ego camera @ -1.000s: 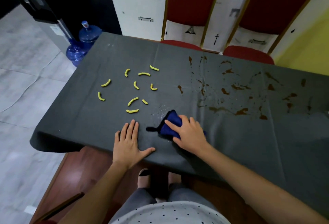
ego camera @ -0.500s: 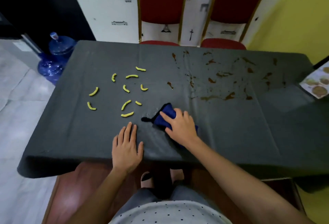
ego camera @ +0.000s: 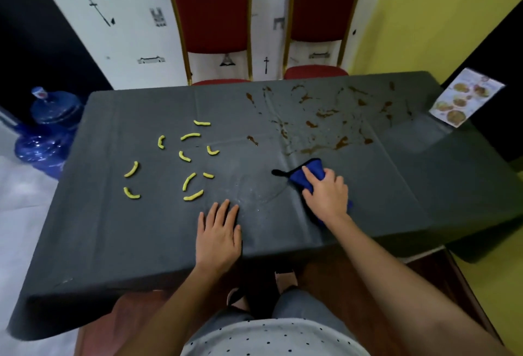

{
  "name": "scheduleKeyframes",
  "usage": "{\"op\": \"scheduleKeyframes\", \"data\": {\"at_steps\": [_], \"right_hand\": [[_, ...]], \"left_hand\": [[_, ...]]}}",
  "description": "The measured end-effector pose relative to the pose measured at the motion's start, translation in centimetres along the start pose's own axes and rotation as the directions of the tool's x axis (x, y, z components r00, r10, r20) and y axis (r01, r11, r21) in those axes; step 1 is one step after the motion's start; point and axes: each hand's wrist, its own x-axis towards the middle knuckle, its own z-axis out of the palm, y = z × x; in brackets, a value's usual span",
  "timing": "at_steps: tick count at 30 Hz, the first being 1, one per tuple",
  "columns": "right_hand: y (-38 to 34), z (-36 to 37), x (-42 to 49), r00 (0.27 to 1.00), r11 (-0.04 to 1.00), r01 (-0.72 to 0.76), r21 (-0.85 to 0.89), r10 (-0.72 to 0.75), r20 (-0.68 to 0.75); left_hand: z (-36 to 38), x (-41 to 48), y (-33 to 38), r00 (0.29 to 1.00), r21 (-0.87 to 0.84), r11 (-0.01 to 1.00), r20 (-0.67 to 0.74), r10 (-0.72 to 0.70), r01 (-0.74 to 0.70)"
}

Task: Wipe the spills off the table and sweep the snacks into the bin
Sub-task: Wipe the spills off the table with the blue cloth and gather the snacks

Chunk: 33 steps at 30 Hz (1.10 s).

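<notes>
A table under a dark grey cloth fills the view. Several yellow curved snacks lie scattered on its left half. Brown spills streak and dot the far right half. My right hand presses a blue cloth flat on the table, just in front of the nearest brown smear. A faint wet arc shows left of the cloth. My left hand rests flat on the table near the front edge, fingers apart, holding nothing, just right of the nearest snack. No bin is in view.
Two red chairs with gold frames stand behind the far edge. Blue water bottles sit on the floor at the left. A laminated menu card lies at the table's far right corner.
My right hand has slid the blue cloth to the right and away from me, toward the brown spills. My left hand stays flat near the front edge. The camera has turned right.
</notes>
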Motion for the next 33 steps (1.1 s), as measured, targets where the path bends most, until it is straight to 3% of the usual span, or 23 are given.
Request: {"op": "scheduleKeyframes", "data": {"at_steps": [5, 9, 12, 15, 18, 19, 21, 24, 27, 31, 33], "right_hand": [[-0.5, 0.6, -2.8, 0.939, 0.940, 0.340, -0.038, -0.336, 0.076], [3.3, 0.5, -3.1, 0.910, 0.910, 0.407, -0.086, -0.395, 0.124], [7.4, 0.0, -1.6, 0.957, 0.957, 0.280, -0.077, -0.272, 0.100], [10.8, -0.5, 0.7, 0.998, 1.000, 0.014, -0.009, -0.014, 0.055], [11.1, -0.7, 3.3, 0.922, 0.911, -0.387, 0.143, 0.386, 0.041], [10.5, -0.8, 3.9, 0.893, 0.880, -0.450, 0.154, 0.448, 0.048], [8.6, -0.9, 4.4, 0.921, 0.917, -0.389, 0.092, 0.389, 0.014], [6.0, -0.7, 4.4, 0.997, 0.997, -0.078, 0.024, 0.078, -0.009], [5.0, -0.7, 4.7, 0.990, 0.990, 0.135, 0.041, -0.136, 0.028], [8.4, -0.8, 6.6, 0.989, 0.988, 0.149, 0.033, -0.149, 0.007], [11.5, -0.9, 8.1, 0.998, 0.998, 0.050, 0.049, -0.049, -0.029]], "left_hand": [[0.2, 1.2, 0.8, 1.000, -0.032, 0.999, -0.010, 0.009, -0.010], [0.3, 3.1, 2.2, 0.998, -0.061, 0.996, 0.010, 0.064, -0.063], [0.2, 4.5, 3.3, 0.997, -0.087, 0.994, 0.015, 0.070, -0.068], [0.2, 5.7, 4.4, 0.998, -0.077, 0.996, 0.042, 0.041, -0.037], [0.4, 7.1, 5.6, 0.996, -0.041, 0.999, 0.087, 0.010, -0.006], [0.5, 7.7, 6.0, 0.995, -0.029, 1.000, 0.100, -0.003, 0.006], [0.6, 8.7, 6.7, 0.992, -0.027, 0.999, 0.122, -0.035, 0.038], [0.9, 10.4, 7.6, 0.982, -0.016, 0.993, 0.155, -0.109, 0.113], [1.1, 11.4, 7.9, 0.962, 0.018, 0.981, 0.194, -0.192, 0.192], [1.4, 11.2, 7.9, 0.959, 0.074, 0.972, 0.159, -0.234, 0.225], [1.2, 11.3, 8.0, 0.962, 0.066, 0.972, 0.145, -0.233, 0.226]]}}
